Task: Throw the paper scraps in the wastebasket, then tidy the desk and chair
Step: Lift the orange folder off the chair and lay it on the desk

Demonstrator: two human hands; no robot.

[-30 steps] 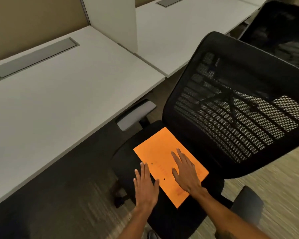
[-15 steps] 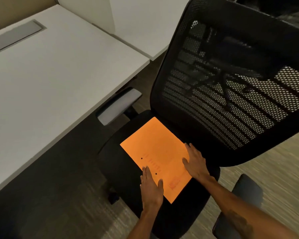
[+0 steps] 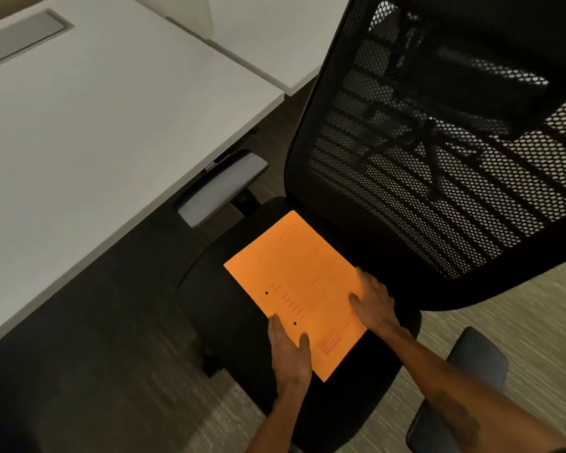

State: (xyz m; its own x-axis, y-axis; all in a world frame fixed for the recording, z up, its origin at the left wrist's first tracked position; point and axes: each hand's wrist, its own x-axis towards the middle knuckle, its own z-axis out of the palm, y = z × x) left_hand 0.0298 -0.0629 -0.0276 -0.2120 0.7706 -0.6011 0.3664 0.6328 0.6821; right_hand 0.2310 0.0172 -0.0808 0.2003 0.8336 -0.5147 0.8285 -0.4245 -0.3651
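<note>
An orange folder [image 3: 294,273] with two punched holes lies flat on the black seat [image 3: 223,318] of an office chair. My left hand [image 3: 290,351] straddles the folder's near left edge, with the thumb on top of it. At the folder's right edge, close under the mesh backrest [image 3: 438,158], my right hand [image 3: 373,302] grips it with the thumb pressed on its face. No paper scraps and no wastebasket are in view.
A white desk [image 3: 95,125] fills the left, with a grey cable flap [image 3: 20,40] at its back. A second white desk [image 3: 275,37] adjoins it. The chair's grey armrest [image 3: 219,191] sits just under the desk edge. The other armrest [image 3: 471,361] is at lower right, over carpet.
Both hands slid from lying flat on the folder to its left and right edges and closed on them. The view moved in closer over the chair.
</note>
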